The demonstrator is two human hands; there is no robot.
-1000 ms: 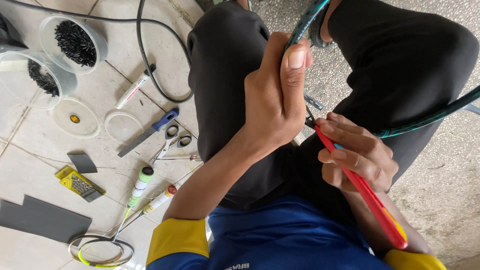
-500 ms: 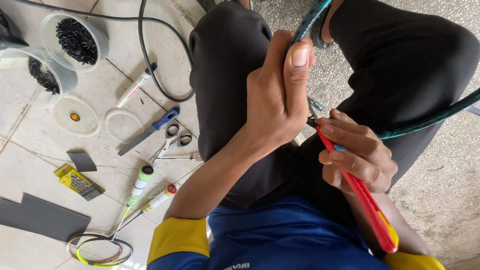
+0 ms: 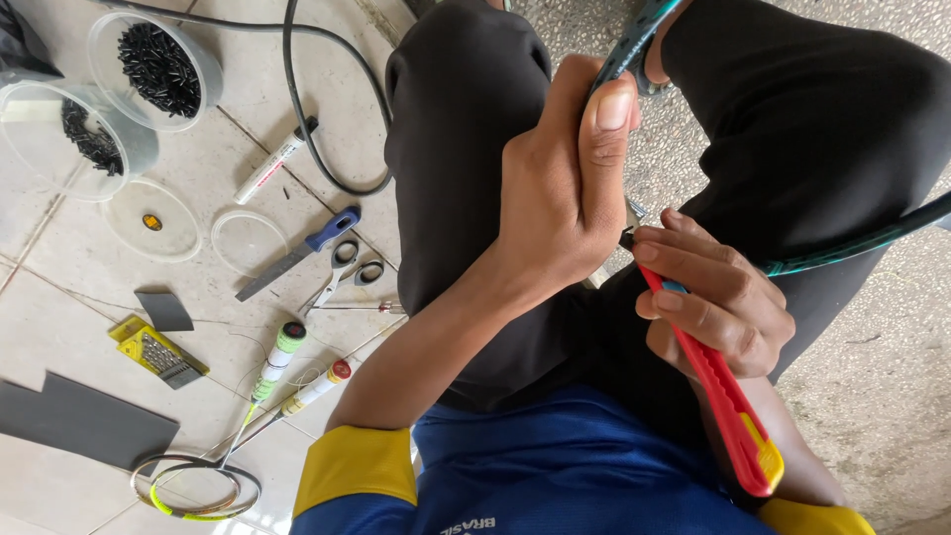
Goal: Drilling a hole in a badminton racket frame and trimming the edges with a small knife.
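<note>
Right, the left hand (image 3: 560,188) is wrapped tight around the dark green racket frame (image 3: 634,45) at twelve o'clock, thumb pressed up along it, fingers closed hard. Down at four o'clock the right hand (image 3: 718,307) clamps a red utility knife (image 3: 718,396), its tip touching the frame just beside the left palm. That frame looks light and stiff, probably slick on its painted rim, so a grip near the work point seems wise. The knife's plastic body looks easy to hold by its middle. Over at nine o'clock on the tiled floor (image 3: 59,327) lie scissors (image 3: 347,267), a blue-handled file (image 3: 297,253) and two tubs (image 3: 149,69) of small black pieces.
</note>
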